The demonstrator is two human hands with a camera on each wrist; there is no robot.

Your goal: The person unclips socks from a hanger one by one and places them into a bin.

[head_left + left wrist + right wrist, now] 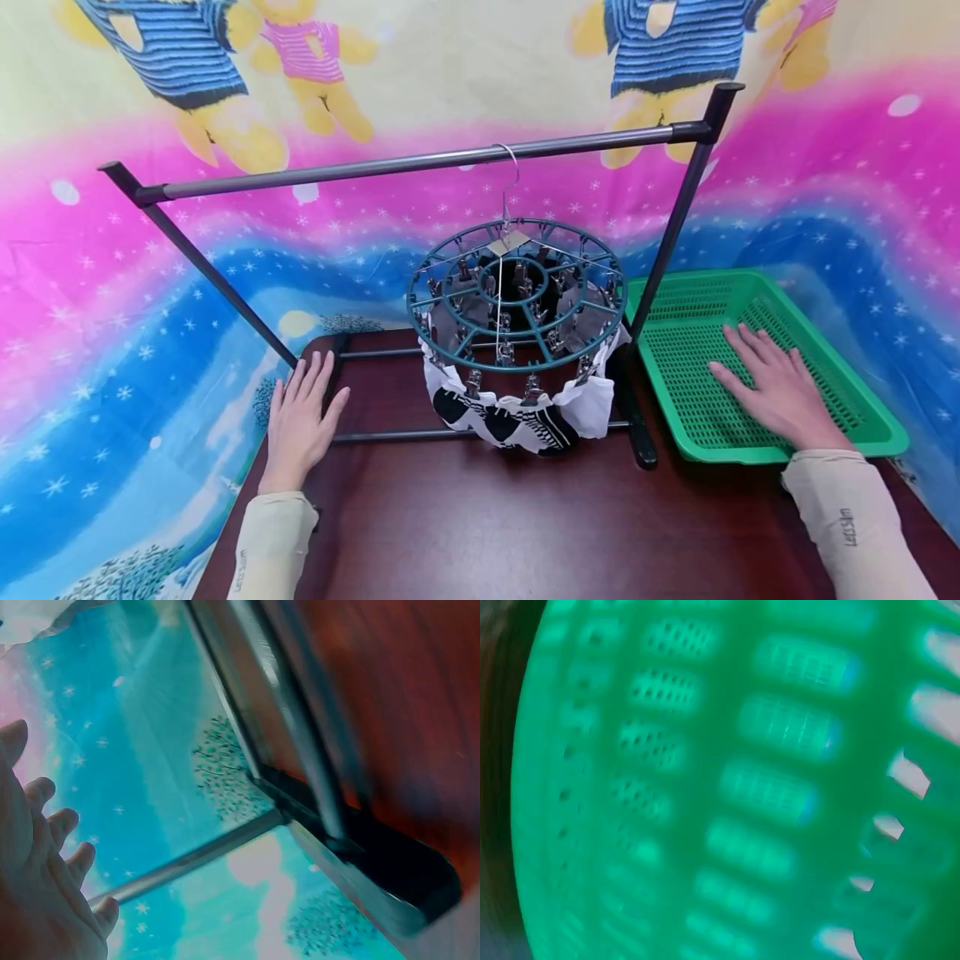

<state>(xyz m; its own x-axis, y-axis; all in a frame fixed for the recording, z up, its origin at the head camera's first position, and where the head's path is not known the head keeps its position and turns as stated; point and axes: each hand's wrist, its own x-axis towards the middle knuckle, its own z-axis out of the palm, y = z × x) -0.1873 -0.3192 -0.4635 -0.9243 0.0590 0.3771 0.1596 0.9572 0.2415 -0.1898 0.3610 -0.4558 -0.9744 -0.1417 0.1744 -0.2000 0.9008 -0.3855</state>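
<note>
My left hand (300, 417) is held with fingers straight beside the left foot of a dark metal rack, gripping nothing. In the left wrist view the fingers (60, 825) spread near a rack post. My right hand (780, 387), fingers spread, is over a green plastic basket (757, 450); whether it touches the basket I cannot tell. From the rack's top bar (375, 169) hangs a round green clip hanger (517, 367). Black, white and grey cloth pieces, which look like socks (510, 425), are clipped around it. The right wrist view shows only the slotted basket wall (772, 727), blurred.
The rack's dark base (641, 433) stands on a reddish-brown table (495, 517). Two lower bars (405, 436) run between its feet. A colourful printed cloth (187, 275) covers the walls behind and at both sides.
</note>
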